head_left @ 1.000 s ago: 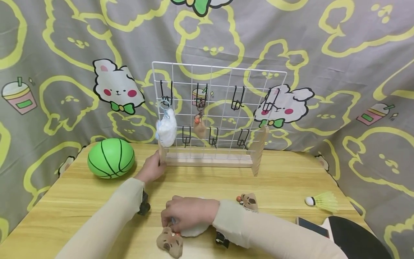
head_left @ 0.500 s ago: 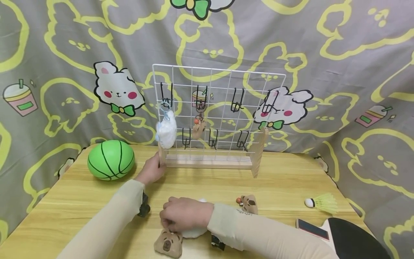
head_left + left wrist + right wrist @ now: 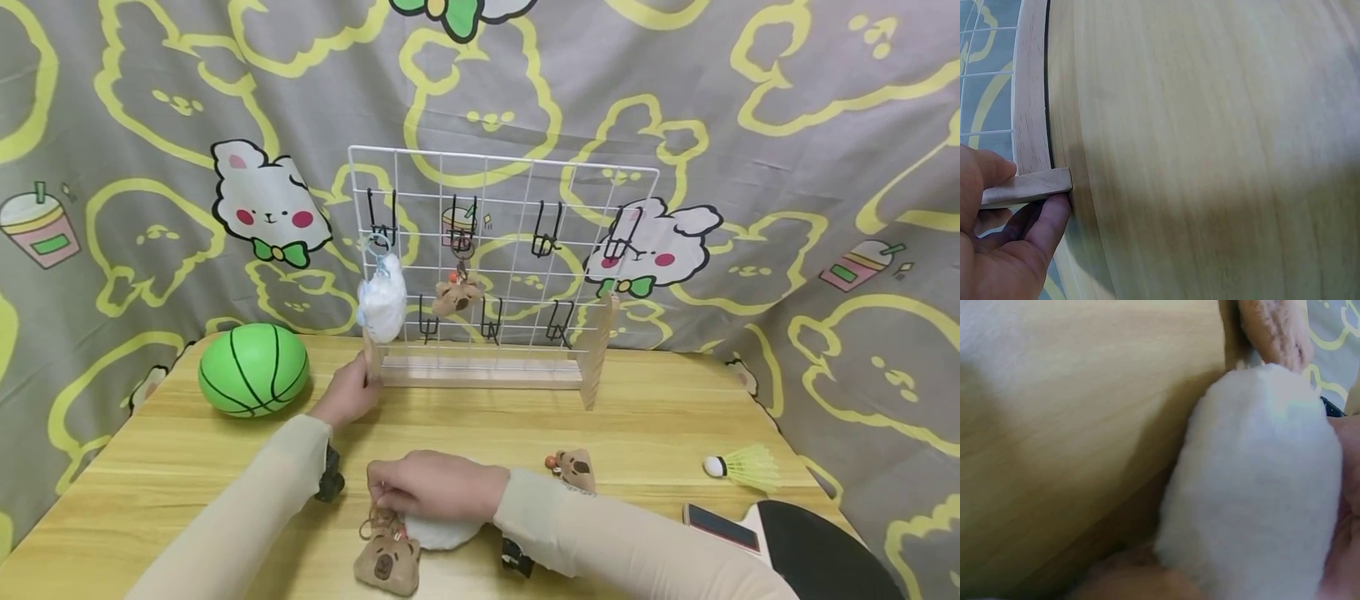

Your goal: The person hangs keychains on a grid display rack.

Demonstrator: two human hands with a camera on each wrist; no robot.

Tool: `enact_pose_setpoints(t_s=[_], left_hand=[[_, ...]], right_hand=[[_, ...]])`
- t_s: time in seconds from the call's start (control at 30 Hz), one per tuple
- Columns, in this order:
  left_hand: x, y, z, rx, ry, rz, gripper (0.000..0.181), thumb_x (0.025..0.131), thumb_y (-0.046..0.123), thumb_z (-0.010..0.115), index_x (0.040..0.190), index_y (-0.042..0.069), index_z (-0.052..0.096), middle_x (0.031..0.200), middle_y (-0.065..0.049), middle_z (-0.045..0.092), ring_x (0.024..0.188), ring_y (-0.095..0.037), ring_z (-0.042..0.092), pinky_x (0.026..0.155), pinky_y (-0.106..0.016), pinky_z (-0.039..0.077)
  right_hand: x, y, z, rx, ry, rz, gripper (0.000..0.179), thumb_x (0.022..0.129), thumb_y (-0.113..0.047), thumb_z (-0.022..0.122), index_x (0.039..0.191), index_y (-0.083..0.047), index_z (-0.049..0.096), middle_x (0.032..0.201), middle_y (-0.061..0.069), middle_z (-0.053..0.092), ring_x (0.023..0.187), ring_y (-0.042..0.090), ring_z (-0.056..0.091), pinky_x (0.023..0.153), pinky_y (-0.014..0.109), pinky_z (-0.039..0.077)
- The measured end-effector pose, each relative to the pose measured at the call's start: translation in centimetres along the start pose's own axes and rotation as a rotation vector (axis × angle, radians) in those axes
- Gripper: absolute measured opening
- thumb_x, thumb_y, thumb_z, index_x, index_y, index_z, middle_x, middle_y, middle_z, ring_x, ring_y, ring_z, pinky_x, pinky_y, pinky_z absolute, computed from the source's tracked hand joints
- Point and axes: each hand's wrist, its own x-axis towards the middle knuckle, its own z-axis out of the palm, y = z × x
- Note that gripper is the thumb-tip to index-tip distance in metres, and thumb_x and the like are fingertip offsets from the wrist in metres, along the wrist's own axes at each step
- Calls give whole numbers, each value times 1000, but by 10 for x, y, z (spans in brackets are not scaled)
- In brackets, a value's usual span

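Observation:
In the head view my left hand (image 3: pixel 348 392) grips the left wooden end of a white wire grid rack (image 3: pixel 592 358). The left wrist view shows thumb and fingers on either side of that wooden foot (image 3: pixel 1035 186). My right hand (image 3: pixel 442 483) has its fingers curled and pinches the brown ring end of a brown plush bear-face keychain (image 3: pixel 386 567), which lies low on the table. Partly under this hand is a white plush (image 3: pixel 446 533); it fills much of the right wrist view, with the palm (image 3: pixel 1347 469) beside it.
On the rack's black hooks hang a white plush keychain (image 3: pixel 382 300) and a brown plush keychain (image 3: pixel 457 296). Another brown plush keychain (image 3: pixel 575 469) lies on the table. Around stand a green ball (image 3: pixel 253 369), a shuttlecock (image 3: pixel 742 467), a phone-like slab (image 3: pixel 720 527) and a black paddle (image 3: pixel 817 550).
The brown keychain under my right fingers has turned face up, and its ring now shows. My right fingertips have risen slightly. The hanging brown plush has swung round. My left hand stays put.

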Motion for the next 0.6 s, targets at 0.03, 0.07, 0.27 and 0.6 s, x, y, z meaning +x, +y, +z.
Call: enact_pose_setpoints(t_s=[0.03, 0.07, 0.27, 0.6], left_hand=[[0, 0, -1, 2, -1, 5, 51, 98, 0, 50, 147, -14, 41, 134, -40, 59, 101, -39, 60, 87, -51, 52], [0, 0, -1, 2, 0, 7, 51, 98, 0, 50, 147, -14, 41, 136, -40, 59, 103, -39, 60, 89, -51, 52], [0, -1, 0, -3, 1, 8, 51, 98, 0, 50, 147, -14, 41, 137, -40, 58, 107, -40, 61, 92, -53, 52], [1, -3, 1, -5, 20, 28, 48, 98, -1, 50, 144, -14, 44, 136, -40, 59, 113, -44, 62, 99, -59, 53]], right_hand=[[-1, 1, 0, -2, 12, -2, 11, 110, -18, 52, 114, -16, 62, 95, -11, 73, 84, -11, 60, 82, 2, 45], [-1, 2, 0, -7, 21, -3, 14, 110, -18, 53, 117, -16, 65, 99, -10, 76, 88, -11, 63, 85, 2, 46], [-4, 6, 2, 125, 47, 23, 21, 110, -17, 53, 115, -13, 73, 109, -4, 80, 98, -10, 67, 93, 3, 47], [-3, 8, 1, 845, 112, 89, 22, 110, -4, 43, 114, 12, 57, 120, 34, 71, 114, 36, 74, 97, 22, 58]])
